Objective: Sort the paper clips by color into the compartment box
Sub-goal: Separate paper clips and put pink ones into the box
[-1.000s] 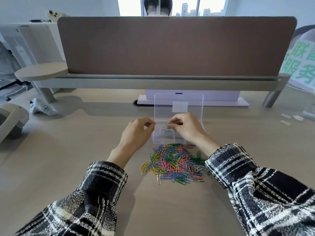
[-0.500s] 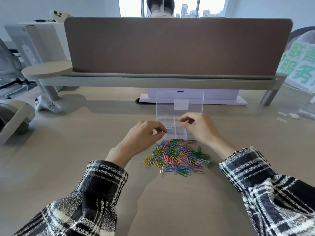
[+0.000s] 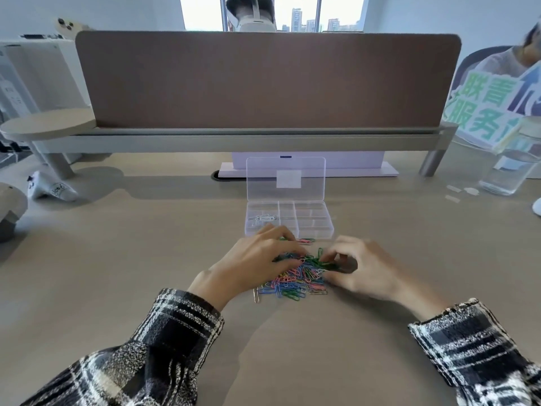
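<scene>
A clear compartment box (image 3: 314, 227) stands on the desk with its lid (image 3: 285, 178) raised upright. Its left compartment holds a few silver paper clips (image 3: 265, 218); the other compartments look bare. Just in front lies a pile of mixed colored paper clips (image 3: 295, 281). My left hand (image 3: 251, 263) lies over the pile's left part, its fingers stretched onto the clips. From the right side of the pile, my right hand (image 3: 363, 268) pinches a green paper clip (image 3: 320, 256) between curled fingertips and thumb.
A brown divider panel (image 3: 263, 80) on a grey shelf closes off the desk's far side, with a white box (image 3: 307, 165) under it. A glass of water (image 3: 508, 171) stands far right, and a small white object (image 3: 51, 189) lies far left. A person sits behind the divider.
Both hands have drawn back from the box to the clip pile. The left hand has lowered onto the pile. The right hand has closed on a green clip.
</scene>
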`<state>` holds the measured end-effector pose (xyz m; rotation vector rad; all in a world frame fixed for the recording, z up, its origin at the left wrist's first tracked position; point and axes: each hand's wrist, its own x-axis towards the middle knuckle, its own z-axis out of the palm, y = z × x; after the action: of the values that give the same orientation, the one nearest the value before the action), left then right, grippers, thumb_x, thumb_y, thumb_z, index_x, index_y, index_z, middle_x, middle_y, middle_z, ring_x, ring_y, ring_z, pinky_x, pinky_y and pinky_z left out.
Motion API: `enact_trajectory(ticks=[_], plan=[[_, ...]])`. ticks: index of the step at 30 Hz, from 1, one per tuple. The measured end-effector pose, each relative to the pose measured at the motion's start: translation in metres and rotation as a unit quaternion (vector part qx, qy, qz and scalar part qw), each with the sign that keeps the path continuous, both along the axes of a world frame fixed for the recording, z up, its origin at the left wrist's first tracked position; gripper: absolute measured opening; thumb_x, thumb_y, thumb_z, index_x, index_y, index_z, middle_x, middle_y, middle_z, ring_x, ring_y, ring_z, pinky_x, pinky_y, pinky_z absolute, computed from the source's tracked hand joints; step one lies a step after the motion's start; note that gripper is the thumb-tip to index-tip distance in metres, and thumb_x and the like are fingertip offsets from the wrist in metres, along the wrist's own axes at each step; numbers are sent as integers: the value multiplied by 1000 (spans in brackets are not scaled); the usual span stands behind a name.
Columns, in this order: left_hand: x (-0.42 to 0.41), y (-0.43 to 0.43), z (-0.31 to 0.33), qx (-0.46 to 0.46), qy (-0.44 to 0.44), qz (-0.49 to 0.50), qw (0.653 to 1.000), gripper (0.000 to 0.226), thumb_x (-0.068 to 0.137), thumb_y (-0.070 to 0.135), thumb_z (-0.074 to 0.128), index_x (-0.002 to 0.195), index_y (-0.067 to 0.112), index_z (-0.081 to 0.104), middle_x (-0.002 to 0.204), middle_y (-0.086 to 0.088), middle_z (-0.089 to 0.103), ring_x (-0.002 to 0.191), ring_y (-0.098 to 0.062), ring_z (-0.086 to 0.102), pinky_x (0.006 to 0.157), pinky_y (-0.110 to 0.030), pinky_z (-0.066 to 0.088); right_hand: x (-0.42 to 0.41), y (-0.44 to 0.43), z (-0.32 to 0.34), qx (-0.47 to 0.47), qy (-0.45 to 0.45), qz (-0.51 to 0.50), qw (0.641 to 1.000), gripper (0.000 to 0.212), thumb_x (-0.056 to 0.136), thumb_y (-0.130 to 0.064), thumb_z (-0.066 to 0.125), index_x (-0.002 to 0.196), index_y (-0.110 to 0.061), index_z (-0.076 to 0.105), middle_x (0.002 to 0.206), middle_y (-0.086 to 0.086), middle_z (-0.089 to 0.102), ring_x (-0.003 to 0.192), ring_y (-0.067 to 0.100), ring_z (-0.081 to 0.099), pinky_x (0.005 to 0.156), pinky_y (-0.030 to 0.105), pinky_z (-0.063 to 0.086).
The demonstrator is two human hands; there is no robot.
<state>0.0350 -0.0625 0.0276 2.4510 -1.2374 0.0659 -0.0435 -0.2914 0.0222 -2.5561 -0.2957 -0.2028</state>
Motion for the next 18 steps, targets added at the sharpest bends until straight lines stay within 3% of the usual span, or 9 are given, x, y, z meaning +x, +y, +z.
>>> enact_trajectory(ticks=[8, 13, 18], plan=[[3, 2, -2, -11, -21, 32, 999, 20, 93, 38, 59, 110, 35, 68, 107, 19, 59, 106, 2, 40, 76, -26, 45, 4, -3, -11, -28, -34, 3, 999, 3, 84, -31, 73, 85, -30, 70, 85, -13, 62, 74, 3, 56, 70, 29, 49], [5, 4, -1, -7, -8, 49, 999, 15, 92, 33, 61, 105, 30, 68, 105, 18, 61, 106, -3, 45, 77, -33, 49, 4, -4, -14, -31, -65, 3, 997, 4, 87, -27, 70, 85, -28, 68, 83, -20, 57, 75, -8, 50, 69, 21, 41], [9, 8, 0, -10, -16, 70, 997, 13, 93, 28, 57, 102, 30, 66, 105, 18, 62, 105, -4, 48, 78, -33, 50, 0, -4, -12, -19, -58, 13, 998, 11, 82, -37, 74, 89, -30, 70, 88, -17, 61, 81, -4, 54, 73, 16, 43]])
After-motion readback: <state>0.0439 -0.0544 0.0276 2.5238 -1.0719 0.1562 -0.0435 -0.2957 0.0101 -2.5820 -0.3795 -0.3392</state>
